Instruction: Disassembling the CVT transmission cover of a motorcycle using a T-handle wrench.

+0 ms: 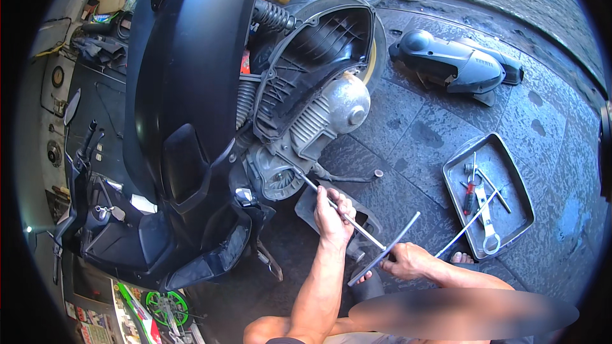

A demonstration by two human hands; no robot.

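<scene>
Right hand (398, 262) curled at crossbar (398, 234) of T-handle wrench (375, 240), fingers partly hidden, left hand (333, 215) closed around shaft (361, 229), nearer engine (312, 137), tool tray (512, 215) right of engine, tip (302, 175) at engine's near end, grey cover (473, 69) farther off, right of engine.

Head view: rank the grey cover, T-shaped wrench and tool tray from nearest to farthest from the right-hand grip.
1. T-shaped wrench, at the right-hand grip.
2. Tool tray, ahead and right.
3. Grey cover, farther ahead, slightly right.

Black scooter (197, 57), silver T-handle wrench (368, 234), grey tray (512, 224), screwdriver (469, 197) (red and black)
</scene>
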